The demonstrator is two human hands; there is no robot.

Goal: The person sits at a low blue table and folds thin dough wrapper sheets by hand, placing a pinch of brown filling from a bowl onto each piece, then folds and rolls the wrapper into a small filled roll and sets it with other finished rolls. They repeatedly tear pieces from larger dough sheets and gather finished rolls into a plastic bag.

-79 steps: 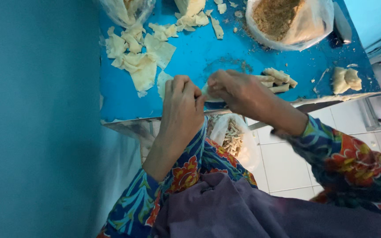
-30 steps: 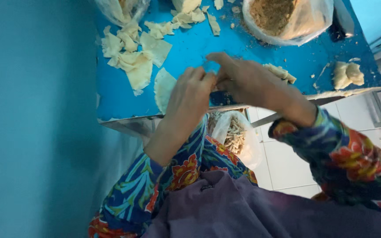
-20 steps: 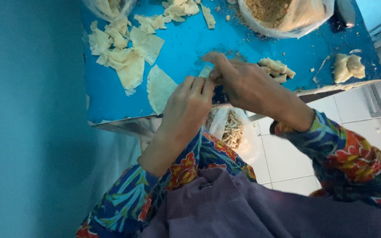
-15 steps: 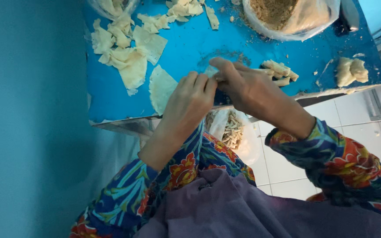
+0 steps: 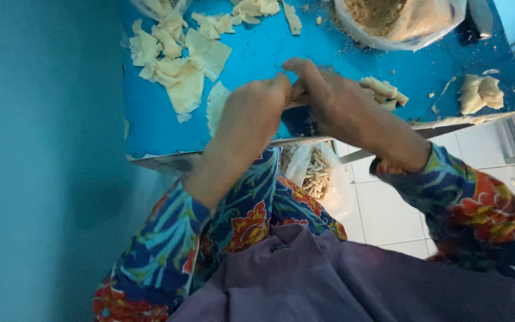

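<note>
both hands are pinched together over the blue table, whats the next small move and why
Probably finish the roll and drop it into the clear bag hanging below the table edge. The left hand and right hand meet fingertip to fingertip on a small piece of dough, mostly hidden. That bag already holds similar pale sticks, and flat wrappers lie at the left hand's side, ready for the next one.

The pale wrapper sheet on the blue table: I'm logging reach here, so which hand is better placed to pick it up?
Left, probably. The left hand sits right beside the wrapper sheet; the right hand is farther off.
</note>
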